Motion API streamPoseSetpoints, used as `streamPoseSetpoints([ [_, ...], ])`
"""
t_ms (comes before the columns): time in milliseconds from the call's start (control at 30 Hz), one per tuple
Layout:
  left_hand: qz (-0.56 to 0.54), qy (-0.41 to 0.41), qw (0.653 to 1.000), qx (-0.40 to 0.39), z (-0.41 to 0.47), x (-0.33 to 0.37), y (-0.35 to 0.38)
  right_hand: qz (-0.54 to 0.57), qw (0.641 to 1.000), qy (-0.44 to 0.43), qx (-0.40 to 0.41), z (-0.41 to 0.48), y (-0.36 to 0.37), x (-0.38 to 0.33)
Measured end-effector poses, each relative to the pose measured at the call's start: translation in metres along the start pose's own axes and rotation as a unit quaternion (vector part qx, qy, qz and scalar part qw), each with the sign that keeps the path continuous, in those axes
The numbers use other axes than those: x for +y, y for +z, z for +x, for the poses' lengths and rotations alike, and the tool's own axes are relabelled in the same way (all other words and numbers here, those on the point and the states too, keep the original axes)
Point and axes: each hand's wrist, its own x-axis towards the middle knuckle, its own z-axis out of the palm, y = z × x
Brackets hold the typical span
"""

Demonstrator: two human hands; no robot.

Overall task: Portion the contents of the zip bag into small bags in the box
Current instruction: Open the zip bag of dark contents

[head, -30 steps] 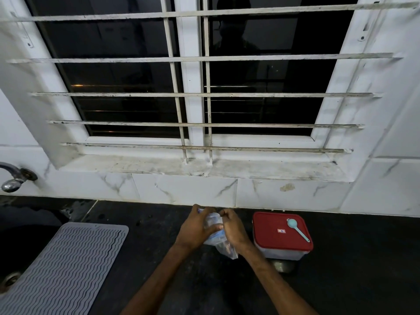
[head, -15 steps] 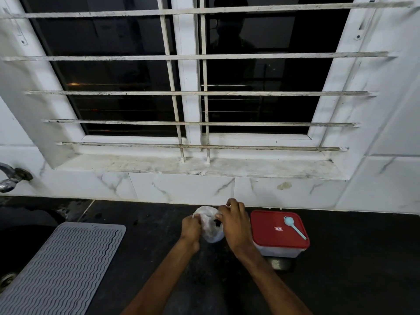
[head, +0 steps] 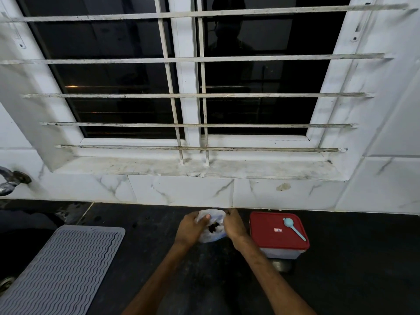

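A clear plastic zip bag [head: 213, 233] with dark contents sits on the black counter [head: 352, 258] near the back wall. My left hand [head: 189, 228] grips its left side, thumb over the rim. On the bag's right edge, my right hand [head: 234, 226] pinches the plastic, and the mouth looks pulled apart between the two hands. Just right of them stands a box [head: 284, 252] with a red lid [head: 270, 230], and a light blue spoon [head: 293, 227] lies on that lid. No small bags are visible.
A grey ribbed drying mat [head: 61, 269] lies at the left, beside a dark sink with a tap [head: 10, 181] on the wall. A tiled wall and a barred window ledge [head: 193, 167] rise behind the counter. A small metal object [head: 281, 264] sits in front of the box.
The bag was held up and crumpled between both hands a second ago. It now rests lower on the counter with its mouth spread open and the dark contents showing.
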Motion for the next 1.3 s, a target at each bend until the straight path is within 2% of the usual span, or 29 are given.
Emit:
streamPoseSetpoints([
  [67, 0.22, 0.03, 0.975, 0.017, 0.005, -0.002, -0.002, -0.077, 0.996, -0.033, -0.006, -0.007, 0.001, -0.001],
  [133, 0.326, 0.021, 0.945, -0.002, 0.007, -0.007, -0.002, -0.103, 0.992, -0.053, -0.05, -0.014, 0.0, -0.003],
  [200, 0.335, 0.008, 0.942, -0.024, 0.004, -0.008, 0.0, -0.141, 0.981, -0.063, -0.115, -0.023, -0.001, -0.008],
  [267, 0.333, 0.002, 0.943, -0.022, 0.003, -0.007, 0.002, -0.189, 0.964, -0.118, -0.144, -0.02, 0.001, -0.003],
  [333, 0.332, -0.025, 0.942, -0.043, 0.002, -0.004, 0.002, -0.181, 0.954, -0.168, -0.172, -0.019, 0.0, -0.001],
  [367, 0.287, -0.059, 0.954, -0.061, 0.001, -0.002, 0.001, -0.171, 0.952, -0.183, -0.177, -0.019, -0.002, 0.001],
  [400, 0.185, -0.092, 0.976, -0.066, 0.001, -0.002, 0.001, -0.166, 0.952, -0.189, -0.174, -0.018, -0.003, 0.003],
  [433, 0.029, -0.149, 0.986, -0.062, 0.0, -0.001, 0.0, -0.167, 0.953, -0.191, -0.164, -0.02, -0.004, 0.002],
  [467, -0.139, -0.194, 0.969, -0.064, -0.001, -0.002, 0.002, -0.165, 0.958, -0.177, -0.156, -0.018, -0.003, 0.003],
  [533, -0.288, -0.217, 0.929, -0.081, -0.003, -0.001, 0.0, -0.141, 0.965, -0.14, -0.169, -0.018, -0.003, 0.002],
  [600, -0.315, -0.209, 0.918, -0.12, -0.006, 0.0, -0.003, -0.133, 0.964, -0.111, -0.2, -0.016, -0.006, -0.002],
  [667, -0.233, -0.141, 0.949, -0.156, -0.008, 0.001, -0.008, -0.164, 0.958, -0.084, -0.218, -0.012, -0.011, -0.005],
  [733, -0.114, -0.067, 0.977, -0.17, -0.005, -0.008, -0.011, -0.192, 0.953, -0.097, -0.211, -0.002, -0.016, -0.003],
  [800, 0.009, -0.03, 0.991, -0.131, 0.004, -0.021, -0.009, -0.181, 0.953, -0.118, -0.215, 0.005, -0.015, -0.002],
  [867, 0.096, -0.054, 0.993, -0.032, 0.012, -0.028, -0.007, -0.162, 0.959, -0.13, -0.191, 0.007, -0.011, -0.001],
  [933, 0.022, -0.13, 0.99, 0.046, 0.017, -0.026, -0.004, -0.177, 0.97, -0.147, -0.078, 0.008, -0.005, 0.001],
  [1000, -0.079, -0.155, 0.983, 0.058, 0.016, -0.022, 0.001, -0.186, 0.974, -0.128, 0.013, 0.006, 0.003, 0.004],
  [1100, -0.217, -0.188, 0.957, 0.033, 0.006, -0.003, 0.007, -0.161, 0.985, -0.053, 0.023, 0.001, 0.013, 0.006],
  [1233, -0.348, -0.249, 0.904, 0.014, 0.002, 0.003, 0.011, -0.11, 0.992, 0.023, 0.058, 0.005, 0.016, 0.003],
  [1300, -0.4, -0.285, 0.871, -0.004, 0.0, -0.003, 0.009, -0.05, 0.994, 0.072, 0.072, 0.011, 0.018, 0.001],
])
